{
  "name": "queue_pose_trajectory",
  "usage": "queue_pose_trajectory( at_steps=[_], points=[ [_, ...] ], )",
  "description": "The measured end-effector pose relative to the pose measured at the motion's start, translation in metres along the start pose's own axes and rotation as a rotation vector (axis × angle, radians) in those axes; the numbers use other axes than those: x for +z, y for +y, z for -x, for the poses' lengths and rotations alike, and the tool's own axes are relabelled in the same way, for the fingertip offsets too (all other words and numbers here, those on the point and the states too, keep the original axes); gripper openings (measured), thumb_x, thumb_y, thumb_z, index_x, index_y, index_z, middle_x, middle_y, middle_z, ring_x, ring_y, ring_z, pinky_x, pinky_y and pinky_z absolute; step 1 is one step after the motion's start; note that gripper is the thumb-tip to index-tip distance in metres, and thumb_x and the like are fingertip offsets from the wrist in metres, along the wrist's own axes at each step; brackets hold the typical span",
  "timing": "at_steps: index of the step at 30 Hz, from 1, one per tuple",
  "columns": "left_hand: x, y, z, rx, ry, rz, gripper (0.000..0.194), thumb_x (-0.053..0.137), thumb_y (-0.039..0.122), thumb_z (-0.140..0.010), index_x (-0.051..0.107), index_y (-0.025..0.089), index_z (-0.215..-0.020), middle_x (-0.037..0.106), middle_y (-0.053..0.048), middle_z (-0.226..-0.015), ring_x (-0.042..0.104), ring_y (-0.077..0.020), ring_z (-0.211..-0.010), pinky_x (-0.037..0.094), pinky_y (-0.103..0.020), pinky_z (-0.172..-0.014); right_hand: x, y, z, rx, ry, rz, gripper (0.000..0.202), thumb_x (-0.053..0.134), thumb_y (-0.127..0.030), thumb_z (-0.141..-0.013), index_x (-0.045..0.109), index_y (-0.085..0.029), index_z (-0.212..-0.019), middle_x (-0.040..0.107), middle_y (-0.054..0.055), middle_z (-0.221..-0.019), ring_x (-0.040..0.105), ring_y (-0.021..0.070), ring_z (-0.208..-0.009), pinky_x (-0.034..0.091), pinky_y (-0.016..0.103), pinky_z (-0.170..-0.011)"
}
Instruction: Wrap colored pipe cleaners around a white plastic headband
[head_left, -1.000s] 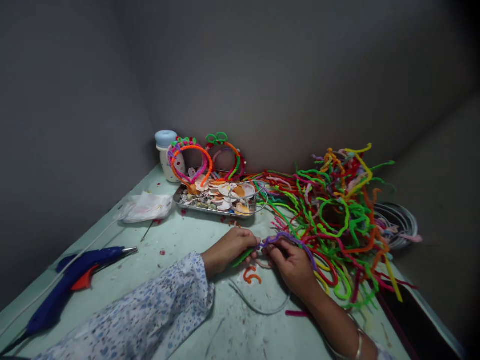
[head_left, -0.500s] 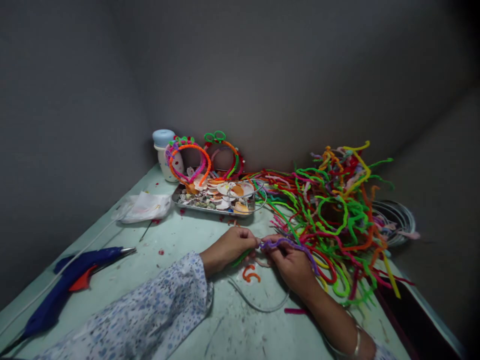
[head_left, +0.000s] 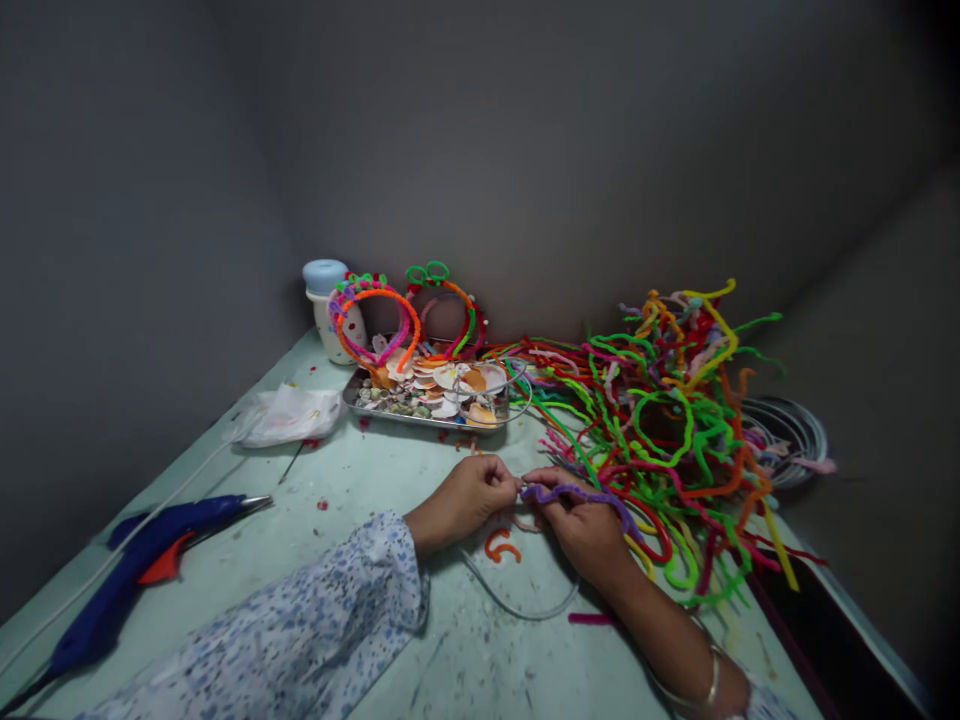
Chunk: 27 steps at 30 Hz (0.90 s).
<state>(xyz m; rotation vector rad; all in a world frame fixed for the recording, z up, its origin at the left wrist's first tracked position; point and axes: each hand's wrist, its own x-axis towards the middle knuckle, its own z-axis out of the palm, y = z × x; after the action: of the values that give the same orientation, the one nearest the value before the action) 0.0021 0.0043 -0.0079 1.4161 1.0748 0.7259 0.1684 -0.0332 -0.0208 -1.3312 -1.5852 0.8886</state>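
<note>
A wavy purple pipe cleaner [head_left: 574, 493] lies across the fingers of my right hand [head_left: 589, 530], which pinches it near its left end. My left hand [head_left: 472, 498] is closed in a pinch right at that end; what sits between its fingertips is too small to make out. Below both hands curves a thin grey wire [head_left: 525, 615], its ends passing out of sight by my left wrist and behind my right hand. Bent orange pipe cleaner pieces [head_left: 501, 547] lie on the table under the hands. A short magenta piece [head_left: 591, 619] rests near my right forearm.
Tangled pipe cleaners [head_left: 675, 440] heap at the right beside a coil of wire [head_left: 806, 440]. A metal tray [head_left: 427, 424] of shells stands behind my hands, with decorated headbands [head_left: 382, 295] and a blue-lidded jar [head_left: 326, 275]. At left lie a blue glue gun [head_left: 157, 530] and a plastic packet [head_left: 289, 415].
Both hands stay nearly in place, the left shifting very slightly. A green strand seen under my left hand before no longer shows.
</note>
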Motion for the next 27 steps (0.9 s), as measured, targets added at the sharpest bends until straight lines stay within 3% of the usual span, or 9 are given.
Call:
queue_pose_trajectory(
  at_steps=[9,18,27],
  points=[
    [-0.0015,0.0010,0.0038,0.004,-0.036,0.099,0.023,0.057,0.035,-0.074,0.051,0.016,-0.064,0.050,0.003,-0.051,0.044,-0.0077,-0.045,0.030,-0.019,-0.044,0.0006,-0.0021,-0.0004,0.012,0.022,-0.006,0.019,0.052,-0.031,-0.085,0.065,-0.018,-0.090,0.066,0.003,-0.076,0.056,0.0150,-0.059,0.047,0.026,-0.057],
    [0.0013,-0.0014,0.0028,0.048,0.015,-0.013,0.010,0.056,0.022,-0.070,0.054,0.014,-0.066,0.049,0.004,-0.057,0.041,-0.0064,-0.049,0.031,-0.019,-0.047,-0.0006,0.0013,-0.0008,-0.015,0.001,0.041,0.020,0.052,-0.029,-0.084,0.066,-0.018,-0.092,0.069,0.006,-0.085,0.062,0.0176,-0.071,0.049,0.026,-0.060],
    [0.0059,-0.0071,0.0044,0.081,0.050,-0.058,0.014,0.057,0.027,-0.073,0.053,0.014,-0.069,0.053,0.001,-0.061,0.045,-0.0077,-0.053,0.034,-0.018,-0.047,-0.0008,0.0012,-0.0008,0.025,-0.040,0.003,0.018,0.053,-0.025,-0.083,0.065,-0.018,-0.093,0.068,0.005,-0.082,0.061,0.0161,-0.064,0.050,0.026,-0.056]
  ],
)
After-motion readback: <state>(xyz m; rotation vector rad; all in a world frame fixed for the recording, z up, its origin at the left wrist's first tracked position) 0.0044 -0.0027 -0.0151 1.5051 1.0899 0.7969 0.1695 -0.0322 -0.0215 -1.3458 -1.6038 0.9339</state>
